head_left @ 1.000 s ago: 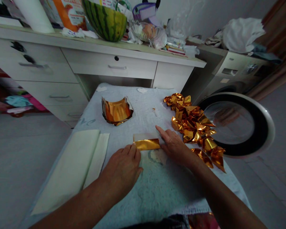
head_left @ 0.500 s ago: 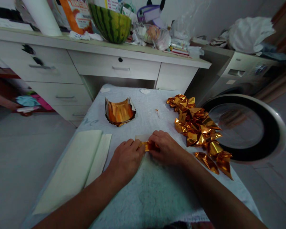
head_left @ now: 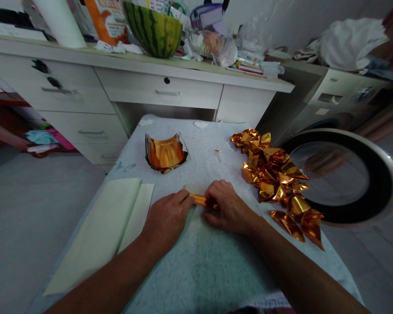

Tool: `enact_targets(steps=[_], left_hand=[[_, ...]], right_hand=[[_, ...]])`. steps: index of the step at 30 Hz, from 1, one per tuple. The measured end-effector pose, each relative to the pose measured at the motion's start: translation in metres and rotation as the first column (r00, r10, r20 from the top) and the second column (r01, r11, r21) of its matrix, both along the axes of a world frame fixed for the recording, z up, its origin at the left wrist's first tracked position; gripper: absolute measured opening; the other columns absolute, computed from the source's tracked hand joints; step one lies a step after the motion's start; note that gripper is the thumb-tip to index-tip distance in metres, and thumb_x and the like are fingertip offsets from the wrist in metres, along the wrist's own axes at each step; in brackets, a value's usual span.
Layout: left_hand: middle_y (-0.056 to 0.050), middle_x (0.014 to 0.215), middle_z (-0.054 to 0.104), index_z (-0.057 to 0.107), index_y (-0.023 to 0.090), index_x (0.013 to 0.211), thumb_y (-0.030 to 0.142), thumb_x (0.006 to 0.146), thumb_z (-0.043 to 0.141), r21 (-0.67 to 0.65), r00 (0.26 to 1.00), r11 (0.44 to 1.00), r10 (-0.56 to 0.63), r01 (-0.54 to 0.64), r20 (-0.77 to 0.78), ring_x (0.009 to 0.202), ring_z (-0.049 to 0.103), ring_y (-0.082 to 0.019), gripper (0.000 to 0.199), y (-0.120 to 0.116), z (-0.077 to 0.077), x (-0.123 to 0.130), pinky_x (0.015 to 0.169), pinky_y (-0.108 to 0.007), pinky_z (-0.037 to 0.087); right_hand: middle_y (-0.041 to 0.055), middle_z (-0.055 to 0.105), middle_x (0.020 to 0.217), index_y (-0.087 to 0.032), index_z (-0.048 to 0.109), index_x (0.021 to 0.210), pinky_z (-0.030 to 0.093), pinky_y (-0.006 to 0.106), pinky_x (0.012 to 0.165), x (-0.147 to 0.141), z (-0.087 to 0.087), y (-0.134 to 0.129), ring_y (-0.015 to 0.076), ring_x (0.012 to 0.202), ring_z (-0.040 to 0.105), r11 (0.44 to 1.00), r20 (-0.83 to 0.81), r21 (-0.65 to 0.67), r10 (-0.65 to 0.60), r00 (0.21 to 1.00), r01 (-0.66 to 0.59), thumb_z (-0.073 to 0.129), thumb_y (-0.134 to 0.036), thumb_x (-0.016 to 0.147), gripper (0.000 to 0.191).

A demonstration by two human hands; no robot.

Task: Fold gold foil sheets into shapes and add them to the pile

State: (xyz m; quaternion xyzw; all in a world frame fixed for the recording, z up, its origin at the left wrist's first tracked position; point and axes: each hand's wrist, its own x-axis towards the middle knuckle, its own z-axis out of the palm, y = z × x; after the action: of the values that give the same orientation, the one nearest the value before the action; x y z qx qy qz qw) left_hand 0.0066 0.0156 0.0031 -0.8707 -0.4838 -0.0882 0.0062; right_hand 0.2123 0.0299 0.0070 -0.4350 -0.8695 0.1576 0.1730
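While left hand [head_left: 167,218] and right hand [head_left: 229,208] pinch one gold strip [head_left: 198,199], one foil stack [head_left: 165,152] beyond.

The foil strip [head_left: 198,199] is gold, the foil pile [head_left: 280,179] coppery gold, the paper [head_left: 94,231] pale greenish cream, the cloth [head_left: 196,270] light blue with a whitish heart, and the watermelon [head_left: 153,31] green with dark stripes.

I count my two hands [head_left: 168,213], one gold strip [head_left: 199,199], one curved gold stack [head_left: 165,153], one gold heap [head_left: 268,168], one watermelon [head_left: 153,31].

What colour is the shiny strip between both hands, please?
The strip is gold; the head view shows it best.
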Motion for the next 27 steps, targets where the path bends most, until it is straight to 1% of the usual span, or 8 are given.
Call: enact_targets(steps=[4,8,10,14,18,20,24,27], left_hand=[[-0.005,0.099,0.066,0.064,0.016,0.099,0.007,0.092,0.043,-0.015,0.991,0.999,0.045,-0.043,0.127,0.084,0.064,-0.018,0.024,0.003,-0.002,-0.003,0.077,-0.03,0.055],[-0.009,0.102,0.065,0.063,0.013,0.102,0.005,0.087,0.05,-0.056,0.992,0.997,0.061,-0.055,0.112,0.09,0.063,-0.022,0.022,0.003,-0.002,-0.002,0.082,-0.037,0.056],[-0.012,0.105,0.065,0.064,0.012,0.102,0.005,0.085,0.051,-0.066,0.993,0.996,0.058,-0.051,0.101,0.095,0.062,-0.025,0.022,0.003,-0.002,-0.001,0.087,-0.041,0.055],[-0.011,0.102,0.067,0.067,0.013,0.1,0.008,0.087,0.054,-0.052,0.995,0.998,0.024,-0.018,0.102,0.099,0.061,-0.028,0.019,0.004,-0.004,-0.003,0.092,-0.046,0.053],[-0.014,0.107,0.067,0.069,0.01,0.098,0.006,0.086,0.055,0.024,0.994,0.999,-0.029,0.027,0.101,0.109,0.057,-0.031,0.019,0.007,-0.006,-0.005,0.1,-0.049,0.048],[-0.014,0.111,0.066,0.069,0.011,0.099,0.005,0.085,0.055,0.038,0.992,0.999,-0.035,0.031,0.12,0.111,0.055,-0.032,0.021,0.005,-0.005,-0.005,0.099,-0.051,0.048],[-0.009,0.103,0.063,0.067,0.017,0.096,0.003,0.083,0.053,-0.09,0.979,0.992,-0.065,0.084,0.195,0.097,0.056,-0.028,0.024,-0.004,0.0,-0.003,0.084,-0.048,0.051],[-0.006,0.1,0.058,0.062,0.018,0.097,0.007,0.08,0.059,-0.221,0.933,0.961,-0.084,0.169,0.351,0.096,0.055,-0.024,0.02,-0.007,-0.001,-0.002,0.085,-0.043,0.05]], right_hand=[[0.0043,0.057,0.095,-0.018,0.058,0.09,0.031,0.033,0.079,0.001,0.0,0.0,0.0211,0.091,0.046,1.0,-0.036,-0.004,0.007,0.999,-0.007,0.059,-0.01,0.065,0.026],[0.004,0.059,0.09,-0.019,0.062,0.083,0.03,0.033,0.078,0.002,-0.001,0.001,0.0206,0.09,0.047,0.999,-0.055,0.01,0.045,0.997,-0.044,0.054,-0.004,0.067,0.023],[0.0037,0.059,0.089,-0.018,0.062,0.084,0.03,0.033,0.078,0.002,-0.001,0.001,0.0204,0.089,0.048,0.998,-0.055,0.001,0.065,0.996,-0.065,0.056,-0.005,0.068,0.022],[0.0046,0.057,0.095,-0.019,0.064,0.092,0.032,0.034,0.079,0.0,0.0,-0.003,0.0206,0.09,0.048,0.994,-0.064,-0.012,0.107,0.992,-0.108,0.063,-0.011,0.07,0.023],[0.0039,0.059,0.094,-0.019,0.065,0.088,0.031,0.034,0.079,-0.002,0.001,-0.005,0.0199,0.09,0.049,0.991,-0.038,-0.018,0.134,0.99,-0.134,0.064,-0.013,0.077,0.013],[0.0028,0.061,0.091,-0.019,0.065,0.087,0.031,0.034,0.077,-0.003,0.0,-0.005,0.0191,0.088,0.05,0.989,-0.022,-0.027,0.143,0.989,-0.144,0.063,-0.012,0.079,0.011],[0.0023,0.062,0.089,-0.02,0.066,0.089,0.031,0.034,0.078,-0.002,-0.002,-0.004,0.0186,0.088,0.051,0.987,-0.024,-0.044,0.154,0.988,-0.155,0.062,-0.014,0.085,0.009],[0.0021,0.062,0.089,-0.02,0.067,0.09,0.032,0.033,0.078,-0.001,-0.003,-0.004,0.0182,0.089,0.052,0.987,-0.06,-0.05,0.152,0.987,-0.155,0.061,-0.016,0.088,0.008]])
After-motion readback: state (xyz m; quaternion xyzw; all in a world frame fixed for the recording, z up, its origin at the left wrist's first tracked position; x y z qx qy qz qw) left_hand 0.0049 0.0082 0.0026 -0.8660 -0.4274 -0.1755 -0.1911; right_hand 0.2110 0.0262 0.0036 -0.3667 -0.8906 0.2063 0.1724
